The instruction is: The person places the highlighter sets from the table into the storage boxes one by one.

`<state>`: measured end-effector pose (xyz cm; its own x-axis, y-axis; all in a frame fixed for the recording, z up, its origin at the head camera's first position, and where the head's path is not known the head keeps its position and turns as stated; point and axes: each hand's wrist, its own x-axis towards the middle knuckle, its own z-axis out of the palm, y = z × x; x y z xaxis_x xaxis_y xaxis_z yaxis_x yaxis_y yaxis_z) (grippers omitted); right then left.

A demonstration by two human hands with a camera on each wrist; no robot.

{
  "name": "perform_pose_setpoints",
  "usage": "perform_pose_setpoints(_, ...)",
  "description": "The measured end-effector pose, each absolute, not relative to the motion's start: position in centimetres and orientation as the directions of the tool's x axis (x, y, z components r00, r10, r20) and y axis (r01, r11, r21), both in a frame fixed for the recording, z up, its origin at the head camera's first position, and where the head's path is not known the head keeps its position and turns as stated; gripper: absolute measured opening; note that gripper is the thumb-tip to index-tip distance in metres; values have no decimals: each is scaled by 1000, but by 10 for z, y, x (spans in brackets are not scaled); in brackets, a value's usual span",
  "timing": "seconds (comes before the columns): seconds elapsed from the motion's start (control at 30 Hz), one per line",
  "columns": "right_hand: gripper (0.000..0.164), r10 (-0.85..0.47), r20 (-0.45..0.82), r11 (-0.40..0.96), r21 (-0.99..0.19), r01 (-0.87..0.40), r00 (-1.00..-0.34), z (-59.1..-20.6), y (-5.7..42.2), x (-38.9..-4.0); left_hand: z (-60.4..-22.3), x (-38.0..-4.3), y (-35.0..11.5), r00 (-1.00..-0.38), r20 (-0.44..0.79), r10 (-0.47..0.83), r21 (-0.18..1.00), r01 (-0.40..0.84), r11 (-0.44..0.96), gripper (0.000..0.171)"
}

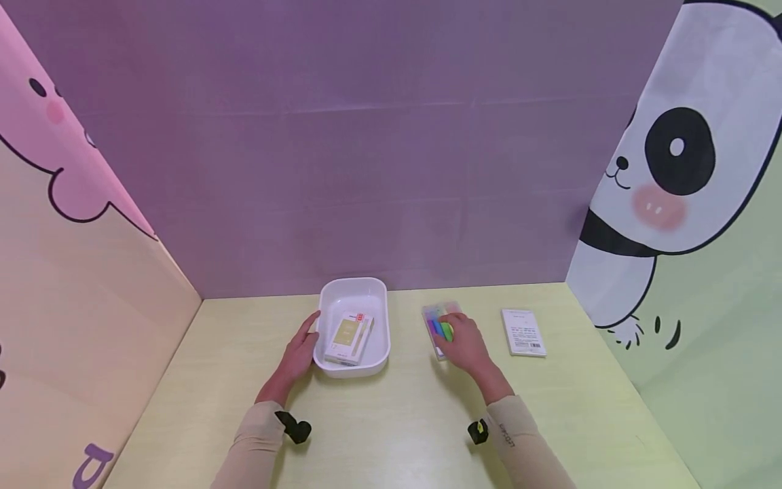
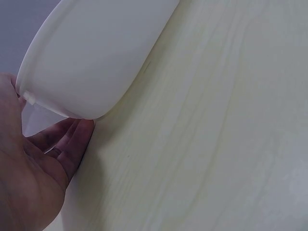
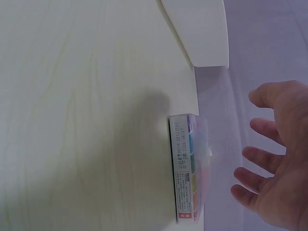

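A white plastic tub (image 1: 383, 353) stands left of centre, with a white and gold box (image 1: 348, 339) lying slanted inside. My left hand (image 1: 298, 353) holds the tub at its left side; in the left wrist view its fingers (image 2: 79, 142) bend against the outer wall by the lower corner. My right hand (image 1: 466, 345) hovers over a flat clear case (image 1: 430, 312) with purple, blue and green pieces inside. In the right wrist view the spread fingers (image 3: 260, 159) stand apart from the case (image 3: 183, 168), whose printed side faces the camera.
A white box (image 1: 524, 333) with printed text lies flat on the pale wooden table (image 1: 379, 435), right of the case. A purple backdrop (image 1: 379, 170) rises behind the table, and decorated panels border both sides, a panda (image 1: 678, 149) on the right one.
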<state>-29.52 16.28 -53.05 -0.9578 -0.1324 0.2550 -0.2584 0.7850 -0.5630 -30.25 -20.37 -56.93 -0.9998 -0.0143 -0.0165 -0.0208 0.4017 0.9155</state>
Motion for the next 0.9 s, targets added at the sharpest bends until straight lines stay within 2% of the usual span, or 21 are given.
perform_pose_setpoints(0.27,50,-35,225,833,-532,-153,-974,-537,164,-294,-570,-303,-203,-1000,-10,-18,912,-17,409,47)
perform_pose_setpoints(0.5,63,-2,226,865,-489,-115,-974,-537,163,-292,-572,-306,-206,-1000,-20,-10,916,-22,401,47)
perform_pose_setpoints(0.73,78,55,152,869,-494,-27,-987,-540,157,-291,-575,-308,-207,-1000,-28,-4,918,-28,396,47)
perform_pose_setpoints(0.9,82,84,105,870,-493,21,-991,-547,154,-294,-579,-309,-207,-1000,-13,-10,919,-16,394,47)
